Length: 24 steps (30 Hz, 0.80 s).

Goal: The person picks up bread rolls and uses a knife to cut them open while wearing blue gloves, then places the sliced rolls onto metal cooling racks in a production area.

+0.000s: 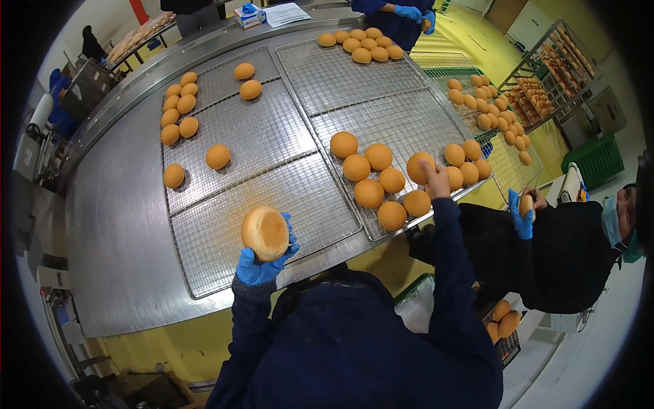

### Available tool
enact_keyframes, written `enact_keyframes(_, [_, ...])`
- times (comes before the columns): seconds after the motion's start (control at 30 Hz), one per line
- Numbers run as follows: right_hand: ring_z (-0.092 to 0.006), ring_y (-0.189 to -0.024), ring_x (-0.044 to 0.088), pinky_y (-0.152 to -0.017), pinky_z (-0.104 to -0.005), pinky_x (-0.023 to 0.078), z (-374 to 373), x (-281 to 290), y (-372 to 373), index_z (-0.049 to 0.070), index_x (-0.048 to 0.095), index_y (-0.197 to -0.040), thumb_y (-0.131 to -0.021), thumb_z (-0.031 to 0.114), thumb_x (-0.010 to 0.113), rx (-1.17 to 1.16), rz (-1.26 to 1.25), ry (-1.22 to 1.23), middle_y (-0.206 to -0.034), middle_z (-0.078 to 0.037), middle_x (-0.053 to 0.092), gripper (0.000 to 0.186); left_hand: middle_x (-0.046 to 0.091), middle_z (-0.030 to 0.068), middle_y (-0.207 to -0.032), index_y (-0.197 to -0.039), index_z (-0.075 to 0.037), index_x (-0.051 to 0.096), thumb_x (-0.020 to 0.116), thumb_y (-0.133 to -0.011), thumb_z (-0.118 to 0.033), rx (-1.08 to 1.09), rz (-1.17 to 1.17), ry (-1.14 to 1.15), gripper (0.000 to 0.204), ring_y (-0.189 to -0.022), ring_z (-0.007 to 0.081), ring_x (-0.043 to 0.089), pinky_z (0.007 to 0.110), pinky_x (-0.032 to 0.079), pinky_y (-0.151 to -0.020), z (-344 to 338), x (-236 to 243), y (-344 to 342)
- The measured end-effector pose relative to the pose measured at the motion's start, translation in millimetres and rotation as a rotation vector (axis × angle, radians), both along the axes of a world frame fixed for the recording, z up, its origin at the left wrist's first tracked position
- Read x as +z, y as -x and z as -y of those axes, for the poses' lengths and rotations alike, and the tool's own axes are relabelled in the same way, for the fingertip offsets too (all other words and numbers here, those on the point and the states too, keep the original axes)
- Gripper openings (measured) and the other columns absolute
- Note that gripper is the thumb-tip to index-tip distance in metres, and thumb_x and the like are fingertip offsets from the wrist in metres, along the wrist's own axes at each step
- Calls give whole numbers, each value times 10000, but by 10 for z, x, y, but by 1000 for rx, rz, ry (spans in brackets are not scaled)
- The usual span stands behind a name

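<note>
My left hand (pixel 257 270), in a blue glove, holds up a round bun (pixel 266 233) over the near wire rack (pixel 300 194). That bun is turned so its flat browned base and pale sides show. At the right-hand rack (pixel 415 116), my bare right hand (pixel 438 181) has its fingers on another golden bun (pixel 418 168), the thumb over its top. Whether this bun is lifted off the wires I cannot tell. Several buns (pixel 368 193) lie left of and below it, and another cluster (pixel 469 173) sits to its right.
The racks lie on a steel table (pixel 122 232); more buns (pixel 186 103) rest at its left and far side. A masked co-worker (pixel 545 252) at the right holds a bun, and another person (pixel 388 20) stands across the table. Loaded shelving (pixel 555 58) and a green crate (pixel 593 160) stand beyond.
</note>
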State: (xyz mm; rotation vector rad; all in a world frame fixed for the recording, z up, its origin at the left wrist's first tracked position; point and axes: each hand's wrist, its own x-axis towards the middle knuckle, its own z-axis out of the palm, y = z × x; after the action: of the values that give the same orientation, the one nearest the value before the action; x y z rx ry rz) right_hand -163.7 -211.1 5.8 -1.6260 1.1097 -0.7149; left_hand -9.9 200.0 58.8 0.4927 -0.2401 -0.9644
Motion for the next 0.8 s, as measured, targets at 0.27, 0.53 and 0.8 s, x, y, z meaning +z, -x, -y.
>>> enact_keyframes(0.27, [-183, -611, 559, -517, -315, 438, 631, -42, -201, -33, 611, -981, -646, 565, 657, 225, -655, -251, -798, -157, 612, 687, 481, 175, -1230, -1410, -162, 194, 743, -664, -476, 171, 267, -240, 978, -1092, 333, 520, 470, 491, -878, 30, 121, 40])
enact_keyframes(0.53, [-169, -431, 471, -389, -311, 394, 934, -420, -134, -11, 580, -798, -718, 410, 642, 188, -516, -128, -633, -80, 535, 432, 374, 216, -1335, -1412, -175, 213, 428, -846, -598, 174, -321, 166, 739, -1156, 446, 438, 607, 432, -865, -7, 77, 156])
enact_keyframes(0.8, [-238, -682, 562, -670, -345, 450, -154, 427, -677, -19, 595, -940, -837, 489, 560, 142, -425, 327, -750, -117, 609, 519, 460, 177, -1266, -1330, -165, 388, 375, -861, -598, 319, -443, 106, 639, -1135, 385, 462, 583, 408, -901, -13, 258, 159])
